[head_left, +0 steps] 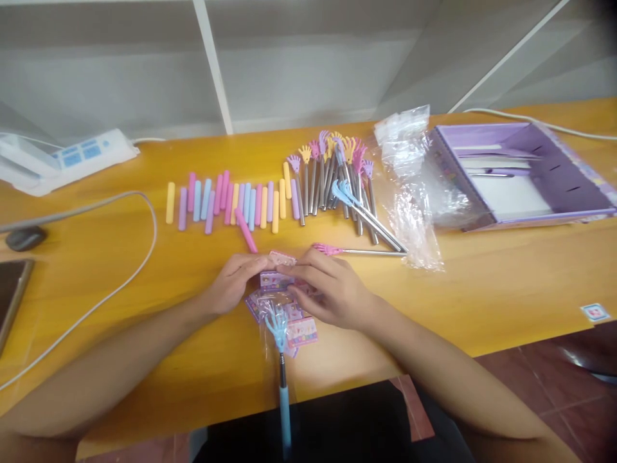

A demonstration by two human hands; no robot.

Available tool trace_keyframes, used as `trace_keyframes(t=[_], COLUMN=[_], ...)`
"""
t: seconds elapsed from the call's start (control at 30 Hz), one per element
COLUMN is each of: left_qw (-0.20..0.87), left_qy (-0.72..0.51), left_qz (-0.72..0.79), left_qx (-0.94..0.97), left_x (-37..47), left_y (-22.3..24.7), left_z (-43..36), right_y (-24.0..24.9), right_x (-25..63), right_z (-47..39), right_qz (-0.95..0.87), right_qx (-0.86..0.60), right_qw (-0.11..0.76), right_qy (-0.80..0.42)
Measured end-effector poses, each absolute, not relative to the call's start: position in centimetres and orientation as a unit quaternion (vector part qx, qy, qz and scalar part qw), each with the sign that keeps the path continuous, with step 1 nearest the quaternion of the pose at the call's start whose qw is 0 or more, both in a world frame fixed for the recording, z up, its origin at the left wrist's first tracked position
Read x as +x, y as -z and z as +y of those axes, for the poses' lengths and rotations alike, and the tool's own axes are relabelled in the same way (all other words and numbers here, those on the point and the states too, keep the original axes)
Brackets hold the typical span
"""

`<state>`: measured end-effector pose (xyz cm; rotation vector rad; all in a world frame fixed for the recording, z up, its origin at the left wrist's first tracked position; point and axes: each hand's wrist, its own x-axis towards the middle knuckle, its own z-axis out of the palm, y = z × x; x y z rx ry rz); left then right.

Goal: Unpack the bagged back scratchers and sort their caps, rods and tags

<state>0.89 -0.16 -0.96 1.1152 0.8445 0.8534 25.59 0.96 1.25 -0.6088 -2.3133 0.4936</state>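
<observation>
My left hand point(234, 280) and my right hand point(335, 289) meet over a small purple printed card point(276, 281) at the top of a clear plastic bag point(264, 328). The fingers of both hands are closed at its edges; the exact grip is partly hidden. Inside the bag lies a blue back scratcher point(277, 331), its blue handle reaching over the table's front edge. More printed cards point(303, 330) lie loosely under and beside my hands. Just beyond them rest a pink tube point(246, 230) and a pink back scratcher point(359, 251) with a metal rod.
Coloured tubes point(224, 199) lie in a row at the back, beside a heap of back scratchers point(332, 167). Clear bags point(409, 186) lean against a purple box point(470, 199) on the right. A power strip point(91, 154), cable point(155, 225) and mouse point(26, 238) occupy the left.
</observation>
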Motion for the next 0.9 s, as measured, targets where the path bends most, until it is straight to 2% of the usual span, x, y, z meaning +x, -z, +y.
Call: trace_keyframes(t=[0.27, 0.37, 0.57, 0.77, 0.9], left_qw=[0.644, 0.647, 0.637, 0.621, 0.616], left_qy=[-0.397, -0.4, -0.371, -0.355, -0.347], left_qz=[0.363, 0.358, 0.356, 0.364, 0.332], left_qx=[0.543, 0.542, 0.574, 0.596, 0.624], left_x=[1.4, 1.4, 1.3, 1.3, 1.1], left_y=[-0.1, 0.0, -0.1, -0.6, -0.4], left_z=[0.1, 0.1, 0.1, 0.3, 0.2], right_y=[-1.6, -2.1, -2.8, -2.7, -2.5], right_x=[25.4, 25.4, 25.5, 25.4, 25.3], right_z=[0.9, 0.9, 1.3, 1.4, 1.4], right_qz=[-0.862, -0.831, -0.798, -0.782, -0.758], right_qx=[-0.265, -0.303, -0.291, -0.285, -0.309], right_qw=[0.391, 0.405, 0.423, 0.387, 0.416], right_qy=[-0.184, -0.233, -0.317, -0.398, -0.395])
